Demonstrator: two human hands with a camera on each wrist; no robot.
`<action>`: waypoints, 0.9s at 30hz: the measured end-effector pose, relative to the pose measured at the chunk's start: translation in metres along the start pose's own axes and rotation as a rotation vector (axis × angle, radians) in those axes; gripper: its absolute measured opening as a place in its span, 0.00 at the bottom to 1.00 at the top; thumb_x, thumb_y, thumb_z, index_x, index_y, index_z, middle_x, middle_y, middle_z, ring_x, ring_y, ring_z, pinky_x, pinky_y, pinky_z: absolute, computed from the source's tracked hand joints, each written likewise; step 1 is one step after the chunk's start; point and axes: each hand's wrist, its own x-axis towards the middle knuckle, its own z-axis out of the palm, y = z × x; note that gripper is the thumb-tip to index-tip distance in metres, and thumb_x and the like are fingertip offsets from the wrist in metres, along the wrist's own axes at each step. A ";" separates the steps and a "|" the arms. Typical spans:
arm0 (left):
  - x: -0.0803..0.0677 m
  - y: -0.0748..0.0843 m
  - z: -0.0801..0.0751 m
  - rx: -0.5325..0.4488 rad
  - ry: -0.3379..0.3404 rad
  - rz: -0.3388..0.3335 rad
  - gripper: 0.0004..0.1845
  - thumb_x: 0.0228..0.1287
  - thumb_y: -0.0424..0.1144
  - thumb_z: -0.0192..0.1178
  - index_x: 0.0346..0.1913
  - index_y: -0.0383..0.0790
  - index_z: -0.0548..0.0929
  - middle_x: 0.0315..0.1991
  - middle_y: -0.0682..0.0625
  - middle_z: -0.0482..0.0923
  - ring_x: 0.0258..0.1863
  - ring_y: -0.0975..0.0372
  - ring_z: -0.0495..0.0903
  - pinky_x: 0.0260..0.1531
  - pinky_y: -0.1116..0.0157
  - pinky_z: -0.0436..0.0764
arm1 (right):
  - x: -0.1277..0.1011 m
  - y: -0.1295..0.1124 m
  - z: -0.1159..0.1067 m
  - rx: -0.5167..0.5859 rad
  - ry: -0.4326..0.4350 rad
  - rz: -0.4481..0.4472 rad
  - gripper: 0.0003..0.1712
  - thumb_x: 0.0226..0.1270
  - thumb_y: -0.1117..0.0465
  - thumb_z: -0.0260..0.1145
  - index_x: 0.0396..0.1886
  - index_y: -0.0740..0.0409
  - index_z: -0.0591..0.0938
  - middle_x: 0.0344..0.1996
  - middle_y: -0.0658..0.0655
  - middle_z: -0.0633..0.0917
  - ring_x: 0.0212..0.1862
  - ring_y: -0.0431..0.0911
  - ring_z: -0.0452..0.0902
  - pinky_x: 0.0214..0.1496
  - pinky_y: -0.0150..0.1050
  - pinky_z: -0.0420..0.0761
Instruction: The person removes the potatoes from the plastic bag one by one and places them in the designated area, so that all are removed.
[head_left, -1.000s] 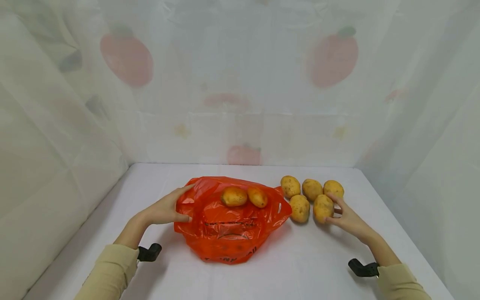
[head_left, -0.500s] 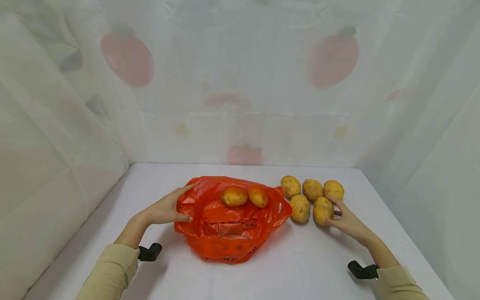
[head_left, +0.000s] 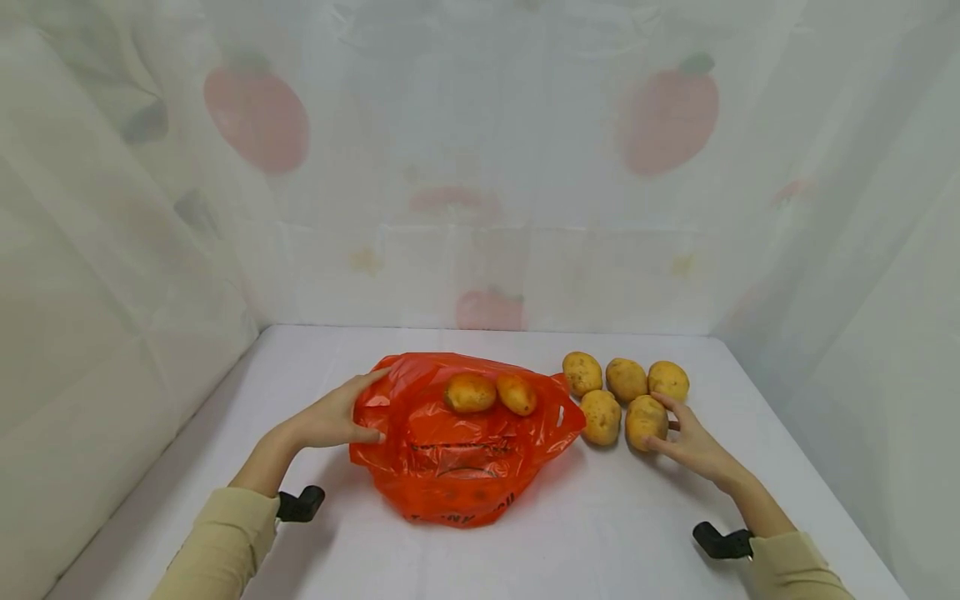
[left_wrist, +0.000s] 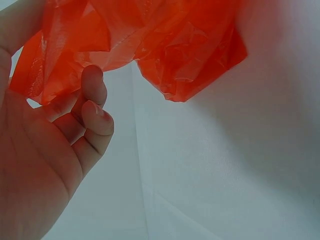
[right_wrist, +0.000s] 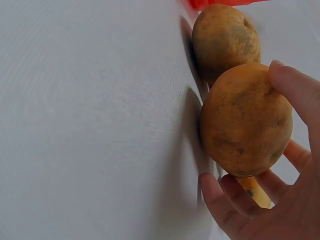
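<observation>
A red plastic bag (head_left: 465, 492) with dark lettering lies on the white table. My left hand (head_left: 330, 417) holds its left edge; in the left wrist view the film passes between the thumb and the curled fingers. Two potatoes rest on the bag's red film toward its back, one a longer potato (head_left: 470, 392), the other a smaller potato (head_left: 517, 394). To the right of the bag, my right hand (head_left: 693, 442) grips a potato (head_left: 645, 422). The right wrist view has the thumb on top of this potato (right_wrist: 247, 120) and fingers curled beneath it.
Several more potatoes sit close together at the back right, including a spotted potato (head_left: 601, 417) beside the gripped one and a rounder potato (head_left: 668, 381) behind it. White printed curtains (head_left: 480, 167) enclose the table's back and sides.
The right hand and its potato have shifted slightly toward the near edge, away from the potato behind. My left hand and the bag stay practically still.
</observation>
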 end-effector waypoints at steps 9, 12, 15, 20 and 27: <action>0.000 0.001 0.000 0.014 -0.003 0.003 0.50 0.47 0.47 0.70 0.71 0.47 0.53 0.62 0.43 0.61 0.58 0.49 0.64 0.50 0.51 0.76 | 0.003 0.000 0.003 -0.011 0.012 -0.049 0.47 0.59 0.51 0.65 0.69 0.64 0.51 0.64 0.73 0.54 0.60 0.70 0.58 0.54 0.66 0.64; -0.001 0.001 0.000 0.005 -0.006 0.003 0.50 0.47 0.46 0.70 0.71 0.47 0.53 0.62 0.42 0.61 0.57 0.49 0.65 0.48 0.52 0.76 | 0.004 0.001 0.004 -0.008 0.018 -0.079 0.46 0.59 0.52 0.65 0.68 0.65 0.51 0.64 0.74 0.54 0.61 0.68 0.56 0.56 0.65 0.64; -0.001 0.000 0.000 -0.005 -0.007 0.004 0.49 0.47 0.46 0.70 0.71 0.47 0.54 0.62 0.42 0.61 0.57 0.49 0.65 0.47 0.53 0.77 | 0.005 0.000 0.005 -0.001 0.020 -0.112 0.46 0.59 0.54 0.66 0.68 0.66 0.51 0.63 0.74 0.54 0.63 0.67 0.53 0.57 0.64 0.63; -0.001 -0.001 0.001 0.007 -0.001 0.015 0.49 0.47 0.47 0.70 0.71 0.47 0.54 0.62 0.43 0.61 0.57 0.49 0.65 0.49 0.52 0.76 | 0.005 -0.004 0.005 0.005 0.020 -0.124 0.47 0.59 0.56 0.66 0.69 0.66 0.50 0.65 0.74 0.52 0.64 0.67 0.51 0.58 0.63 0.62; -0.002 -0.001 0.001 0.003 0.003 0.007 0.49 0.47 0.46 0.70 0.71 0.48 0.54 0.62 0.44 0.61 0.57 0.50 0.65 0.49 0.53 0.76 | 0.004 -0.005 0.004 -0.005 0.005 -0.092 0.49 0.60 0.53 0.65 0.70 0.65 0.48 0.66 0.74 0.50 0.64 0.69 0.50 0.59 0.65 0.60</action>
